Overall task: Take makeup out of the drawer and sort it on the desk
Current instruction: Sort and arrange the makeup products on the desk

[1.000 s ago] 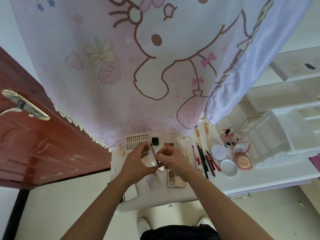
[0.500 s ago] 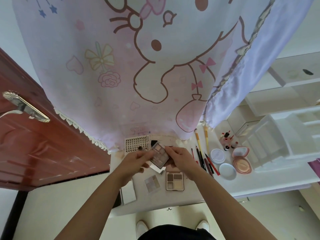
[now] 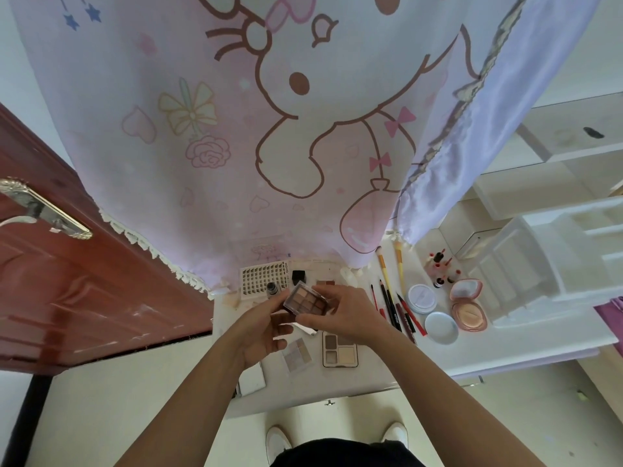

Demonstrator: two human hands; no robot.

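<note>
Two hands meet above the middle of the white desk (image 3: 371, 374). Between them is an eyeshadow palette (image 3: 305, 298) with brown and pink pans, lifted off the surface and tilted so that its face looks up to the person. The left hand (image 3: 263, 332) has its fingers curled around the left end. The right hand (image 3: 344, 315) pinches the right end between thumb and fingertips. I think it is held this way to read the colours before a place is chosen.

Under the hands, near the front edge, two other palettes lie flat side by side: a small pale one (image 3: 297, 353) and a four-pan one (image 3: 339, 348). This part of the desk seems to be the place for palettes, so the held one probably belongs beside them.

At the back edge, below the pink curtain (image 3: 236, 129), are a card of what look like false lashes (image 3: 264, 278) and a black cube (image 3: 298, 276). Toward the right side the pencils (image 3: 391, 305) lie almost parallel. Beyond them are a white round compact (image 3: 421, 298) and an open pink one (image 3: 467, 305). Each kind has its own group, so the sorting looks well advanced. The drawer I cannot make out clearly.
</note>
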